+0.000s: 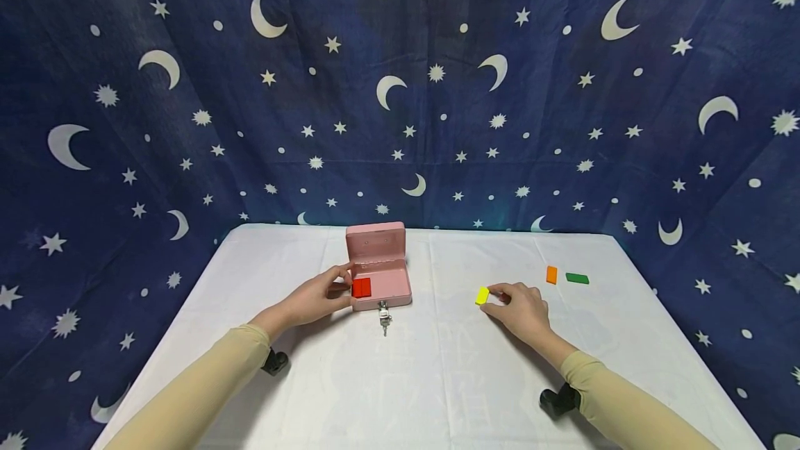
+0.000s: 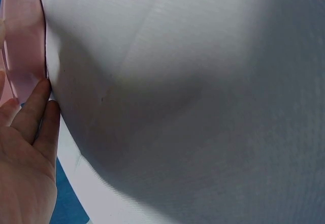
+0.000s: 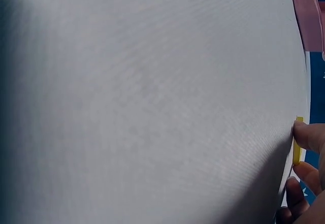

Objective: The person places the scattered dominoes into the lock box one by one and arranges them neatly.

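My right hand (image 1: pixel 522 310) pinches a yellow block (image 1: pixel 482 296) between thumb and fingers, over the right half of the white worktop (image 1: pixel 406 394), nearer its far edge than its near one. I cannot tell whether the block touches the cloth. My left hand (image 1: pixel 315 299) grasps nothing: its fingers lie fairly straight against the left end of a pink metal box (image 1: pixel 390 285), the thumb by the front corner and a finger further back.

The box sits left of the middle of the worktop, close to the far edge, with its lid (image 1: pixel 376 244) standing up at the back. Inside, against the left wall toward the front, lies a red piece (image 1: pixel 361 287) with a line down it, and pink floor shows beside it. Keys (image 1: pixel 385 323) hang from the lock on the front side.

Beyond my right hand, toward the far right corner of the worktop, an orange block (image 1: pixel 551 275) and a green block (image 1: pixel 578 278) lie near each other, not touching. Tan sleeves (image 1: pixel 200 387) cover my forearms, and a black fitting (image 1: pixel 275 362) shows under my left wrist. Past the far edge hangs a dark blue curtain (image 1: pixel 350 127) printed with pale moons and stars.
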A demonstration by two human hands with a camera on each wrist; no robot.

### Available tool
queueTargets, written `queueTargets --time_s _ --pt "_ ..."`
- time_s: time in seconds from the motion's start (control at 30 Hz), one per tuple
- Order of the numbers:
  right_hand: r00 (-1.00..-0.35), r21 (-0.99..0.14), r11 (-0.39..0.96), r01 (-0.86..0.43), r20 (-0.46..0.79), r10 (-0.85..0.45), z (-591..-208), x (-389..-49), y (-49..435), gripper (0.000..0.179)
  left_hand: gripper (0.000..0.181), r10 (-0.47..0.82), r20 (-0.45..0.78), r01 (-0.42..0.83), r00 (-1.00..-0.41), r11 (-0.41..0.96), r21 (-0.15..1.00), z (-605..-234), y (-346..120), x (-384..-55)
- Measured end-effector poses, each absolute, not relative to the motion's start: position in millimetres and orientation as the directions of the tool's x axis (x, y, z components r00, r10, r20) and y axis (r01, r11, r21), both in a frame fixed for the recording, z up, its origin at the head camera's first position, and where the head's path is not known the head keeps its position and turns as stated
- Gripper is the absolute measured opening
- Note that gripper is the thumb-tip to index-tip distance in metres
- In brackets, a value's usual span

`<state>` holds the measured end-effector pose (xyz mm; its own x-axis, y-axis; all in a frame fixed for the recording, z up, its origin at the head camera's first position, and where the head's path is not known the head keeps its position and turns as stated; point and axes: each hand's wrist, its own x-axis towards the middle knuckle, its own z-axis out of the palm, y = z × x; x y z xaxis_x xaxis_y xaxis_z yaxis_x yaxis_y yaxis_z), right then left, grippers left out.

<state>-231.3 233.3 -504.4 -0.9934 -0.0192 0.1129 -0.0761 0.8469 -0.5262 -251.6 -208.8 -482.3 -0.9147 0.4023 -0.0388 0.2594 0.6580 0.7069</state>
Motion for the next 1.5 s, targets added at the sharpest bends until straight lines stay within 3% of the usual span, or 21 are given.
queueTargets --time_s 0.53,1.5 --pt "-0.994 -0.529 0.845 -0.073 0.111 -0.016 -505.4 -236.1 232.6 0.046 0.04 0.418 -0.035 0.276 -0.908 0.656 0.702 -482.9 -209.3 -250.7" --pt "-0.972 -0.551 0.804 -0.225 0.184 -0.146 -469.8 -251.2 225.6 0.045 0.037 0.419 -0.026 0.284 -0.908 0.657 0.699 -485.0 -210.7 -251.3"
